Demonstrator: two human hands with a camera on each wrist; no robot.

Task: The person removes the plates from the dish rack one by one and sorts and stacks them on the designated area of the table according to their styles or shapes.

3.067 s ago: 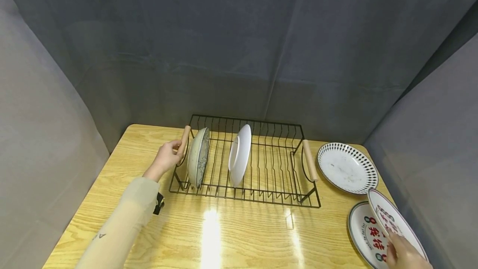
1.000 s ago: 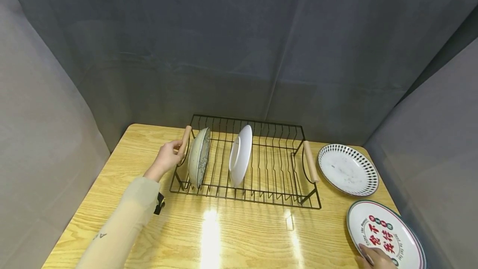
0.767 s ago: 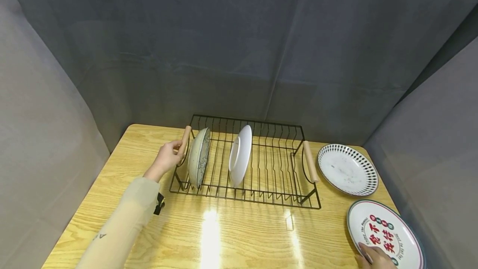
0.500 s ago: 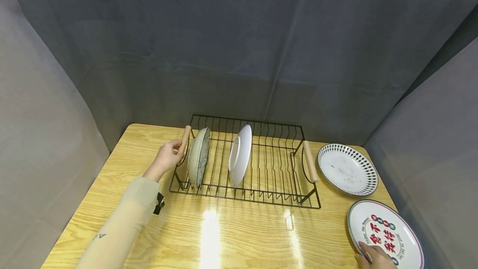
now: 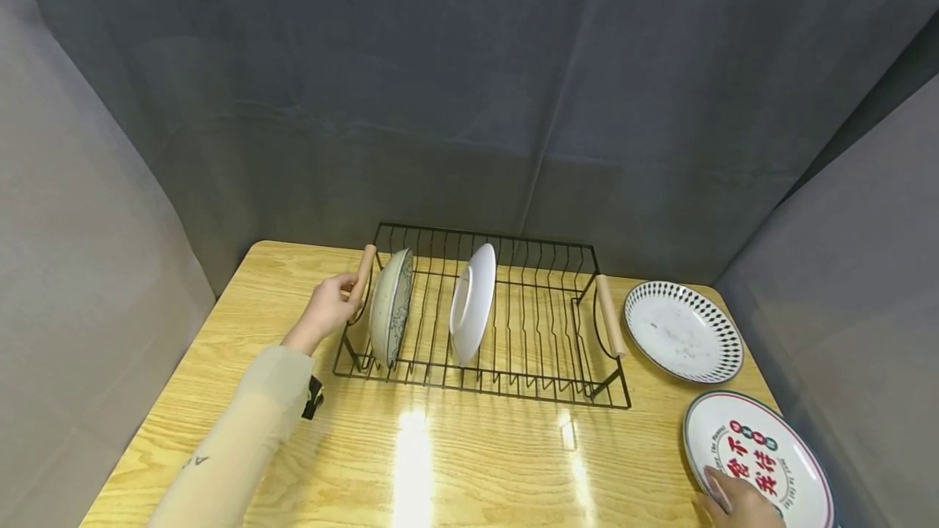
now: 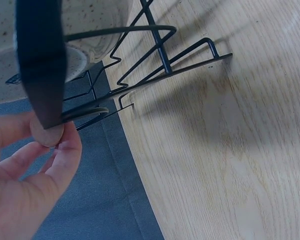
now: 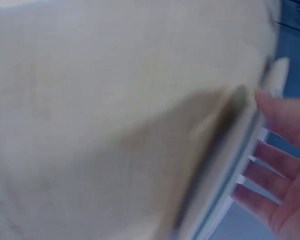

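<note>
bowl (image 5: 385,308) left of plate (image 5: 478,300) in dish rack (image 5: 610,316) near back edge of table (image 5: 513,463); other plates (image 5: 682,331) along right edge.

Materials and surface finish
Your bench (image 5: 506,463) shows glossy, grained wood; the rack (image 5: 513,394), metal wire with smooth wooden handles (image 5: 610,318); the printed plate (image 5: 795,463), smooth ceramic-looking ware; the bowl (image 5: 384,308), speckled glaze; the backdrop (image 5: 367,88), matt creased cloth.

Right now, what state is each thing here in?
Black wire rack: standing, partly filled
Speckled cream bowl: on edge, racked
Plain white dish: on edge, racked
White diamond-rimmed plate: face up
White red-lettered plate: face up
Left hand: gripping wooden handle
Right hand: at lettered plate, grip unclear
</note>
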